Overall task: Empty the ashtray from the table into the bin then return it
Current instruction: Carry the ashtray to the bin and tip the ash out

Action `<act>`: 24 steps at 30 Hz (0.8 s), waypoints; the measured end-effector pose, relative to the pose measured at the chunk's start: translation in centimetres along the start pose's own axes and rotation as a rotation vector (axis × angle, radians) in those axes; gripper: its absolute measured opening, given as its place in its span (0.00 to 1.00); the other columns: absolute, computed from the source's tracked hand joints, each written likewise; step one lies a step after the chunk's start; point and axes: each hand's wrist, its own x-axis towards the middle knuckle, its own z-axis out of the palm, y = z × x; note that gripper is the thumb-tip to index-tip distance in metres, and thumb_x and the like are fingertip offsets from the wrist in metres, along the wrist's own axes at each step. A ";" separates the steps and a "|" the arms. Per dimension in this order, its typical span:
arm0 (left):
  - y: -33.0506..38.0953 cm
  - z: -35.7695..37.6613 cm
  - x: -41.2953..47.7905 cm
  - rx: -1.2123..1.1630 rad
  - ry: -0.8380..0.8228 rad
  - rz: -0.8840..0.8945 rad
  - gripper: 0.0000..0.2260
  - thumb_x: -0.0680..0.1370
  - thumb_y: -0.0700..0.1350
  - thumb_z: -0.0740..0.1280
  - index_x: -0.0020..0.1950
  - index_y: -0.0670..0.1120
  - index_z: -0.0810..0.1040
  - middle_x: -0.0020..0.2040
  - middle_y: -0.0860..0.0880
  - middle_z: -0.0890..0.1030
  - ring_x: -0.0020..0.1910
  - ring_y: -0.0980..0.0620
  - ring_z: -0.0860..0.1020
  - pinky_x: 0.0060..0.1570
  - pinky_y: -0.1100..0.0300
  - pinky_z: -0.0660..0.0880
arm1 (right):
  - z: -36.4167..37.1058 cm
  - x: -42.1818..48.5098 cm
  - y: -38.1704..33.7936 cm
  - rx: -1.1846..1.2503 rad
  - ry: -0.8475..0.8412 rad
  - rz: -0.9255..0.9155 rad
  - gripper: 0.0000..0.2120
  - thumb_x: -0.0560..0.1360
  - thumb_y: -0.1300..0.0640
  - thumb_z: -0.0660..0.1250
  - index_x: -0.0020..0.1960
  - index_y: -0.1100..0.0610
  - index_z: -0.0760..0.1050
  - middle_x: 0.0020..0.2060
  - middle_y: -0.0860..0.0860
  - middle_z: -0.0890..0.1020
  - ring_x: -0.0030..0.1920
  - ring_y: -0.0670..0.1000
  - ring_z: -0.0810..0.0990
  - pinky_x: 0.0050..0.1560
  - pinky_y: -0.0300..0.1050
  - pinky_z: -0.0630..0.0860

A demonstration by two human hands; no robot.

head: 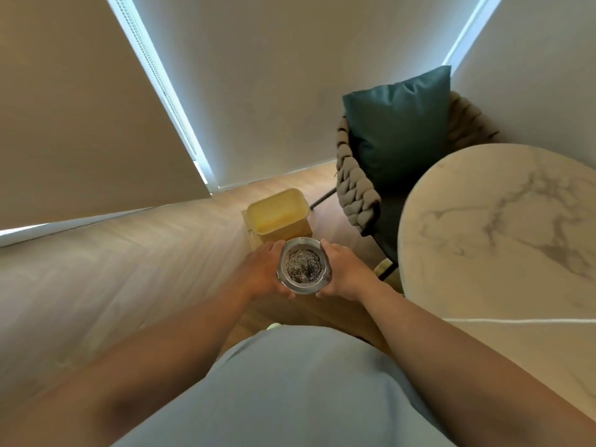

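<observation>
Two hands, left hand point(263, 269) and right hand point(346, 269), clasp a round metal ashtray point(303, 266) full of ash, near the yellow rectangular plastic bin point(279, 214).

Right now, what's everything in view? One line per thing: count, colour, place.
ashtray: 1, silver metal with grey ash inside, upright, held in the air between both hands, just short of the bin
bin: 1, yellow, open top, on the floor ahead
table: 1, round, white marble with grey veins, at right
chair: 1, grey-brown woven, behind the table
cushion: 1, dark teal, propped in the chair
floor: wood, light brown
blinds: beige, drawn, with daylight at the edges
left hand: 1, gripping the ashtray's left side
right hand: 1, gripping its right side
</observation>
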 end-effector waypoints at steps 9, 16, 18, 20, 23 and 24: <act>-4.3 -2.3 1.3 -0.044 0.015 -0.088 0.49 0.55 0.60 0.81 0.70 0.50 0.63 0.62 0.49 0.74 0.57 0.49 0.73 0.56 0.53 0.73 | -1.4 5.3 -3.4 -0.026 -0.061 -0.047 0.51 0.62 0.49 0.82 0.76 0.56 0.58 0.69 0.53 0.72 0.70 0.55 0.68 0.68 0.57 0.71; -4.1 -2.9 4.9 -0.081 0.032 -0.159 0.48 0.56 0.60 0.80 0.70 0.50 0.62 0.61 0.50 0.74 0.57 0.49 0.73 0.56 0.52 0.73 | -3.9 9.6 -2.0 -0.058 -0.132 -0.099 0.51 0.62 0.49 0.82 0.76 0.56 0.58 0.68 0.53 0.72 0.69 0.54 0.69 0.68 0.56 0.71; -3.7 -3.3 6.3 -0.087 0.038 -0.183 0.49 0.56 0.60 0.80 0.71 0.49 0.62 0.60 0.50 0.74 0.57 0.49 0.74 0.56 0.52 0.73 | -5.0 11.0 -1.4 -0.056 -0.146 -0.119 0.51 0.61 0.49 0.83 0.75 0.55 0.59 0.67 0.53 0.73 0.68 0.54 0.69 0.67 0.56 0.72; -3.3 -3.7 7.5 -0.094 0.050 -0.214 0.50 0.56 0.60 0.81 0.72 0.49 0.61 0.61 0.50 0.73 0.58 0.49 0.73 0.58 0.51 0.72 | -6.1 12.4 -0.8 -0.058 -0.158 -0.134 0.50 0.60 0.50 0.83 0.75 0.54 0.59 0.66 0.53 0.73 0.67 0.54 0.71 0.66 0.56 0.73; -3.0 -4.2 9.3 -0.121 0.061 -0.264 0.52 0.56 0.60 0.81 0.73 0.48 0.60 0.64 0.49 0.73 0.60 0.48 0.73 0.60 0.49 0.72 | -7.5 14.7 0.0 -0.079 -0.191 -0.158 0.51 0.60 0.49 0.83 0.75 0.55 0.58 0.66 0.53 0.74 0.67 0.55 0.70 0.66 0.56 0.73; -3.0 -4.2 9.8 -0.130 0.066 -0.282 0.52 0.56 0.60 0.81 0.73 0.48 0.60 0.64 0.49 0.73 0.61 0.48 0.72 0.60 0.49 0.72 | -7.8 15.5 0.3 -0.087 -0.202 -0.169 0.51 0.61 0.49 0.83 0.75 0.55 0.58 0.66 0.53 0.74 0.67 0.55 0.70 0.66 0.56 0.72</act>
